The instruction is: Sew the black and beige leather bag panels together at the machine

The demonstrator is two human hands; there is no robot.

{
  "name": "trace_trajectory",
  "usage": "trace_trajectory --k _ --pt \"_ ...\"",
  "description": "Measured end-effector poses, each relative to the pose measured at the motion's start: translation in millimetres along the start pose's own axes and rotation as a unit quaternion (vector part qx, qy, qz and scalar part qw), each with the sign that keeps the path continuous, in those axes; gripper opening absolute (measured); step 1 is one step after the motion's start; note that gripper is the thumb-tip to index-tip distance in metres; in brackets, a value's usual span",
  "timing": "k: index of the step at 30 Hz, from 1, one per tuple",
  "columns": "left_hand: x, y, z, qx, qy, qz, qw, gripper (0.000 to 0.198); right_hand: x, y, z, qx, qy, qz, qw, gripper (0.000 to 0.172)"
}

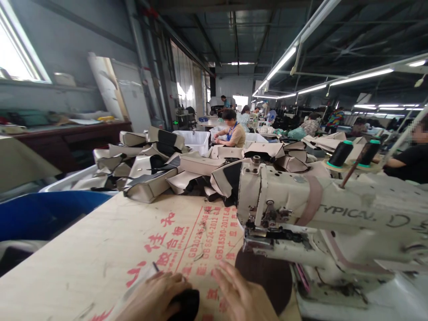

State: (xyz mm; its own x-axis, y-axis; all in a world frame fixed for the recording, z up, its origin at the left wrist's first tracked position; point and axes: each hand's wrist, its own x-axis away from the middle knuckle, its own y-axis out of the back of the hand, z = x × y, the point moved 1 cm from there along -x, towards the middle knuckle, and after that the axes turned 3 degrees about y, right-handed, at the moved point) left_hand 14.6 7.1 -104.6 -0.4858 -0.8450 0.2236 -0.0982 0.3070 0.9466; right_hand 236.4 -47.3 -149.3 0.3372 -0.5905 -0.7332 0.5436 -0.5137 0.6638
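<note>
My left fingers (169, 281) partly cover a small black piece (187, 305), hiding its full shape and my grip; the bottom edge crops it and my right hand (245, 294). The cream metal sewing machine (279, 191) runs off the right edge.

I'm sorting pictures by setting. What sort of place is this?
Most likely a sewing workshop or factory floor, perhaps for bags. A large sewing machine carries black thread spools, a pile of beige and black pieces lies behind the board, and long strip lights hang overhead.
</note>
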Motion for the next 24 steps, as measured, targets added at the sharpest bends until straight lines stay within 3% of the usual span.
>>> trace_trajectory --k 3,5,9,11,13,16,18,24 --pt "4 17.3 -24 -0.015 -0.031 -0.018 0.999 0.034 -13 -13 -7 -0.031 0.006 0.121 0.992 0.031" --pt "-4 35.4 -35 -0.031 -0.043 -0.049 0.997 0.036 -25 -7 -22 -0.083 -0.032 0.112 0.990 0.022" --pt "-38 82.2 -55 -0.077 -0.088 -0.136 0.984 0.031 -43 7 -47 -0.101 -0.116 -0.107 0.982 0.019" --pt "-56 103.0 -66 -0.096 -0.119 -0.173 0.973 0.027 -49 2 -50 -0.050 -0.162 -0.211 0.963 0.016" --pt "-70 116.1 -73 -0.114 -0.141 -0.186 0.966 0.027 -54 -7 -48 -0.009 -0.195 -0.272 0.942 0.014" --pt "-85 119.0 -75 -0.140 -0.148 -0.179 0.963 0.029 -62 -22 -41 -0.006 -0.242 -0.323 0.915 0.013" --pt "-89 113.6 -72 -0.140 -0.146 -0.164 0.965 0.028 -67 -27 -36 -0.016 -0.272 -0.323 0.906 0.015" --pt "-71 95.2 -57 -0.107 -0.148 -0.077 0.980 0.023 -58 -20 -33 -0.007 -0.278 -0.212 0.937 0.023"
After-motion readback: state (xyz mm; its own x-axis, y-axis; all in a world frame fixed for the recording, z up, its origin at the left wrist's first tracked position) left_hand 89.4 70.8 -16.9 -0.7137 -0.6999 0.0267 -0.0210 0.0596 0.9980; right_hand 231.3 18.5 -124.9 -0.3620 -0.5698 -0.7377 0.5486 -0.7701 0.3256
